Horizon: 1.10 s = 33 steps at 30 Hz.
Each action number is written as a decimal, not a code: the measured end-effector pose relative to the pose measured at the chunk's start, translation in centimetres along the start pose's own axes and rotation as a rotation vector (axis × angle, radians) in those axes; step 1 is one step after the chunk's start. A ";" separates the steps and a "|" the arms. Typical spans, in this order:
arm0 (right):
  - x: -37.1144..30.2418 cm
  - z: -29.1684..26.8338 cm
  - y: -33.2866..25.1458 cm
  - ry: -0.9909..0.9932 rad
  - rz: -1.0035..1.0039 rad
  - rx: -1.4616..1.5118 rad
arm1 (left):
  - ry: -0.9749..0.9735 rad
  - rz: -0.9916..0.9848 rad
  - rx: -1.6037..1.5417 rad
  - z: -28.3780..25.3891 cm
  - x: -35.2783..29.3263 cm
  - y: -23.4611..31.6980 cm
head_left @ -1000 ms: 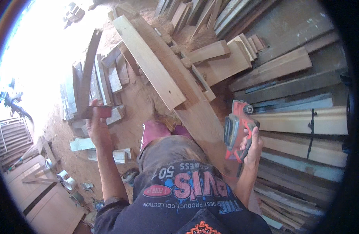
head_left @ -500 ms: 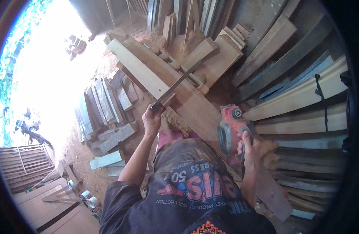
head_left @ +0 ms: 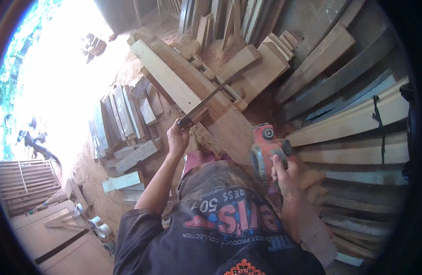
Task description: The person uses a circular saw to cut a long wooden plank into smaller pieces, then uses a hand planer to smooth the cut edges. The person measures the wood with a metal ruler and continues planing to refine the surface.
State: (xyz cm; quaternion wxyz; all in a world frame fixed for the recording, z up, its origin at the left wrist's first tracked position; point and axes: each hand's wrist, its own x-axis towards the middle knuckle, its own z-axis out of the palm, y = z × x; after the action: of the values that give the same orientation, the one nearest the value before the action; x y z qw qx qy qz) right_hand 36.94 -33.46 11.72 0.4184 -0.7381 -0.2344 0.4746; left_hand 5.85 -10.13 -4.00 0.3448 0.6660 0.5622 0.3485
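Both hands closed, left hand (head_left: pixel 178 137) gripping a dark metal square (head_left: pixel 210 98) laid across the plank (head_left: pixel 229 123), right hand (head_left: pixel 286 172) clutching an orange power planer (head_left: pixel 266 149).

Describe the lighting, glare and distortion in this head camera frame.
Head view: the sunlit ground at upper left is blown out to white; the stacked planks at right sit in shade; the left hand and orange power tool read clearly; fisheye bends board edges near the dark rim.
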 end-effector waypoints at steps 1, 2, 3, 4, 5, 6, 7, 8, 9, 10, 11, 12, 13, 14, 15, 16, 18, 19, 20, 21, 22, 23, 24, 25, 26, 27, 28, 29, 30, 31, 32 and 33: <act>0.3 0.3 -0.4 -0.022 -0.014 -0.019 | -0.010 -0.016 0.004 0.0 0.0 0.0; 0.5 0.5 -0.7 -0.040 -0.020 -0.044 | -0.011 -0.037 0.009 0.1 -0.1 0.0; 0.7 0.8 -1.1 -0.056 -0.027 -0.052 | -0.009 -0.035 0.013 0.1 -0.1 0.0; 0.8 1.2 -1.5 -0.066 -0.025 -0.063 | -0.002 -0.036 0.020 0.1 0.0 0.0; 0.9 1.5 -1.8 -0.092 -0.027 -0.050 | 0.005 -0.036 0.028 0.1 0.0 0.1; 1.1 1.7 -2.1 -0.103 -0.023 -0.059 | 0.006 -0.035 0.013 0.1 -0.1 0.1; 1.5 2.1 -2.4 -0.118 -0.028 -0.076 | 0.005 -0.031 -0.001 0.1 -0.1 0.2; 1.8 2.5 -2.7 -0.144 -0.041 -0.070 | -0.002 -0.033 -0.013 0.1 -0.1 0.3; 2.0 2.8 -2.9 -0.163 -0.027 -0.057 | 0.011 -0.037 -0.015 0.2 -0.2 0.4; 2.2 3.0 -3.1 -0.192 -0.061 -0.055 | 0.018 -0.047 -0.016 0.3 -0.3 0.5; 2.5 3.2 -3.4 -0.214 -0.070 -0.049 | 0.021 -0.057 -0.017 0.3 -0.3 0.5; 2.7 3.5 -3.7 -0.224 -0.057 -0.040 | 0.030 -0.048 -0.015 0.4 -0.4 0.6; 2.8 3.8 -4.0 -0.250 -0.084 -0.035 | 0.038 -0.039 -0.012 0.5 -0.4 0.6; 3.0 4.0 -4.3 -0.267 -0.089 -0.028 | 0.045 -0.031 -0.007 0.5 -0.4 0.6; 3.1 4.3 -4.7 -0.291 -0.090 -0.006 | 0.053 -0.019 -0.003 0.5 -0.4 0.7; 3.3 4.7 -5.1 -0.302 -0.104 -0.021 | 0.060 -0.008 0.002 0.5 -0.4 0.7; 3.7 5.3 -6.0 -0.346 -0.118 -0.008 | 0.052 -0.029 0.014 0.5 -0.4 0.7; 4.0 5.7 -6.4 -0.359 -0.118 -0.017 | 0.037 -0.058 0.022 0.4 -0.3 0.8; 4.2 6.0 -6.8 -0.378 -0.113 -0.012 | 0.022 -0.087 0.029 0.4 -0.3 0.8; 4.4 6.4 -7.1 -0.397 -0.109 -0.008 | 0.015 -0.100 0.023 0.4 -0.3 0.9; 4.8 6.9 -7.4 -0.404 -0.104 -0.009 | 0.011 -0.113 0.016 0.4 -0.3 0.9; 5.1 7.4 -7.6 -0.411 -0.098 -0.010 | 0.002 -0.132 0.009 0.4 -0.3 0.9; 5.5 7.9 -7.9 -0.418 -0.090 -0.011 | 0.004 -0.129 -0.018 0.4 -0.4 0.9; 6.0 8.5 -8.1 -0.415 -0.083 -0.060 | 0.001 -0.129 -0.045 0.4 -0.4 0.8; 6.6 9.2 -8.4 -0.412 -0.078 -0.109 | 0.000 -0.129 -0.073 0.4 -0.5 0.7; 7.2 9.8 -8.7 -0.403 -0.045 -0.166 | 0.018 -0.140 -0.080 0.4 -0.6 0.6; 7.7 10.2 -9.0 -0.424 -0.079 -0.178 | 0.036 -0.152 -0.088 0.3 -0.8 0.4; 8.1 10.5 -9.4 -0.440 -0.081 -0.198 | 0.040 -0.195 -0.090 0.1 -1.1 0.2; 8.3 10.9 -9.8 -0.448 -0.044 -0.227 | 0.069 -0.187 -0.151 -0.1 -1.4 -0.1; 8.6 11.2 -10.2 -0.467 -0.047 -0.213 | 0.083 -0.205 -0.204 -0.5 -1.7 -0.4; 9.0 11.6 -10.7 -0.476 -0.023 -0.208 | 0.108 -0.201 -0.260 -0.8 -1.9 -0.8; 9.3 12.1 -11.2 -0.494 -0.014 -0.190 | 0.128 -0.238 -0.292 -1.2 -2.1 -1.2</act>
State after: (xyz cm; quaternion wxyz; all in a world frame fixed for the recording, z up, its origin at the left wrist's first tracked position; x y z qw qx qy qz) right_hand 30.74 -15.70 13.97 0.2808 -0.6341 -0.3780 0.6133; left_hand 3.93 -11.97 -4.51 0.4399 0.5143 0.6012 0.4248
